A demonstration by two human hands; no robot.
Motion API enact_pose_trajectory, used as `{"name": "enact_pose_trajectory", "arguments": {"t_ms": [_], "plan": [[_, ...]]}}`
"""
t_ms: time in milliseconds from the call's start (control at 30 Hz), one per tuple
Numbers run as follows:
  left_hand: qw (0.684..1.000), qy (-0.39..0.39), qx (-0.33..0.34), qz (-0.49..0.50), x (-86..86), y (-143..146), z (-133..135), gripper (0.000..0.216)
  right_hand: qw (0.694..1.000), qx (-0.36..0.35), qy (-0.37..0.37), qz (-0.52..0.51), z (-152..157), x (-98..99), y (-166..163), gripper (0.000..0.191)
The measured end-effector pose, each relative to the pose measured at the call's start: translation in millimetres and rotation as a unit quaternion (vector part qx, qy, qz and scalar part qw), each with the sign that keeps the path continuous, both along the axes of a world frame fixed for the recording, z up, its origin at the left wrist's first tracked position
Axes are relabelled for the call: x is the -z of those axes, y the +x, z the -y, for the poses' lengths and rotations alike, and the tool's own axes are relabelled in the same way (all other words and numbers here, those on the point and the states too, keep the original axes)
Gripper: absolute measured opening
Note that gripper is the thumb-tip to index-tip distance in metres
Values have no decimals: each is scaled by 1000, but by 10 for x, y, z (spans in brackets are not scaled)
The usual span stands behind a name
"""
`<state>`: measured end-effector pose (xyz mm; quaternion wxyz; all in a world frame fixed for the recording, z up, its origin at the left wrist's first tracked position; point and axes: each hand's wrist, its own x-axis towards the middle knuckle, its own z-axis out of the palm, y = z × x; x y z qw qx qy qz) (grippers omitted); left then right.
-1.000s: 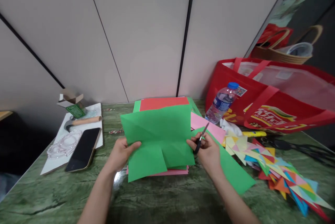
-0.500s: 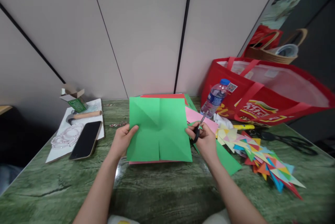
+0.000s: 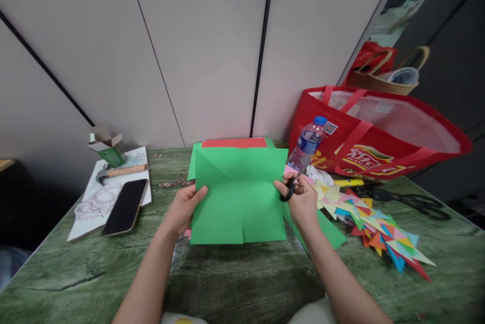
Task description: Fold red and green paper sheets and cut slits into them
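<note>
A large sheet of green paper [image 3: 238, 197] is held up between my two hands, with a short slit in its lower edge and faint creases across it. My left hand [image 3: 186, 207] pinches the sheet's left side, thumb on top. At the right edge, my right hand [image 3: 301, 200] grips the sheet between thumb and fingers. That same hand also holds small black-handled scissors [image 3: 289, 191], their blades pointing up and away from the sheet. Behind the sheet, red paper [image 3: 233, 143] and more green paper show in part.
On the left, a phone [image 3: 126, 207], a sickle [image 3: 125, 170] and a small box [image 3: 108, 149] rest on or by a white board. To the right are a water bottle [image 3: 307, 144], a red bag [image 3: 364, 137], colourful paper cuttings [image 3: 382, 223] and larger scissors [image 3: 413, 201].
The green sheet has shifted right and a little nearer to me, and it now bends across its width. More of the papers behind it shows. Both hands keep their hold.
</note>
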<state>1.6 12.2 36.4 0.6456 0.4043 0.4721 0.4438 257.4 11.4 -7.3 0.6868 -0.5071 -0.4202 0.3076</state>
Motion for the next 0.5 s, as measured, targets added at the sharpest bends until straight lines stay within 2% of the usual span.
{"name": "enact_pose_trajectory", "arguments": {"t_ms": [100, 233, 267, 300, 333, 367, 400, 433, 500], "plan": [[1000, 3, 9, -15, 14, -1, 2, 35, 1000, 8, -7, 7, 14, -57, 40, 29], [997, 36, -63, -28, -7, -19, -6, 33, 996, 49, 7, 78, 246, -296, -63, 35], [995, 46, -83, -30, -23, -27, -6, 33, 997, 6, -1, 75, 332, -355, -130, 37], [993, 53, -102, -32, -41, -37, -6, 33, 994, -95, -29, 49, 416, -401, -212, 35], [991, 58, -118, -36, -62, -47, -4, 33, 974, -219, -63, 6, 493, -426, -302, 35], [988, 62, -134, -39, -84, -56, -1, 34, 937, -332, -97, -37, 554, -428, -393, 37], [986, 67, -149, -43, -106, -66, 4, 34, 904, -406, -117, -68, 598, -407, -477, 38], [983, 69, -160, -48, -127, -75, 11, 35, 877, -455, -136, -79, 622, -368, -546, 39], [981, 69, -171, -53, -163, -91, 24, 37, 843, -509, -154, -83, 619, -262, -626, 45]]}}
